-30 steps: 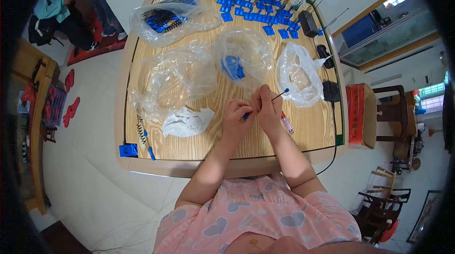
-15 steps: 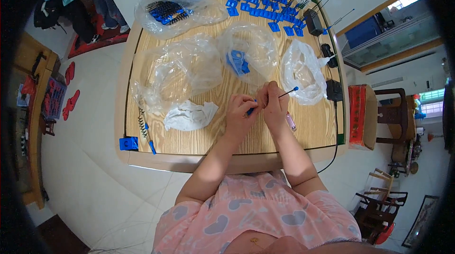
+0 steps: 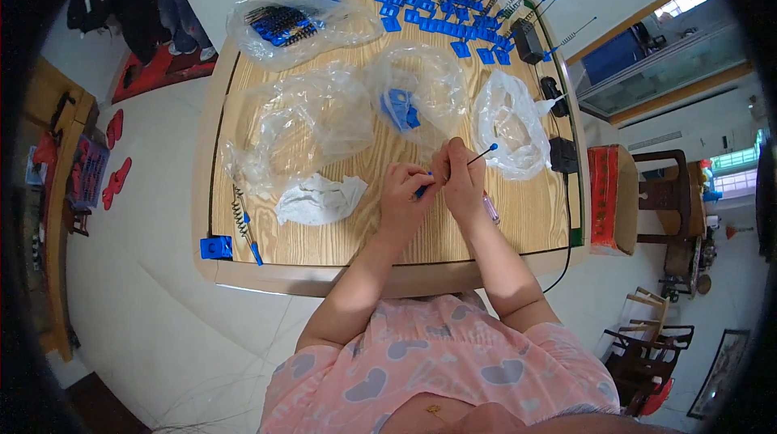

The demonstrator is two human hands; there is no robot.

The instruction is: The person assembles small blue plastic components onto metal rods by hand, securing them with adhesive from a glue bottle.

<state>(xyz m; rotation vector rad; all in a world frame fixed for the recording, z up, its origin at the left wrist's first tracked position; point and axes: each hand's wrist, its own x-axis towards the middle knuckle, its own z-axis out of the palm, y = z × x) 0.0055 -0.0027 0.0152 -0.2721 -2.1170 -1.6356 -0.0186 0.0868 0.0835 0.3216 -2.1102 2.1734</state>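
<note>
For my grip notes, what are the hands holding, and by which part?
The right hand pinches a thin dark rod by its shaft, short of the blue tip; the left hand holds a blue piece, its gripped part hidden.

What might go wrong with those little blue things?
1. The small blue piece in the left hand is partly hidden, so it might slip out without being noticed straight away.
2. The thin dark rod pokes out of the right hand toward the white plastic bag, so its tip might snag there.
3. The blue block sits by the edge of the table; a bump might knock it off.
</note>
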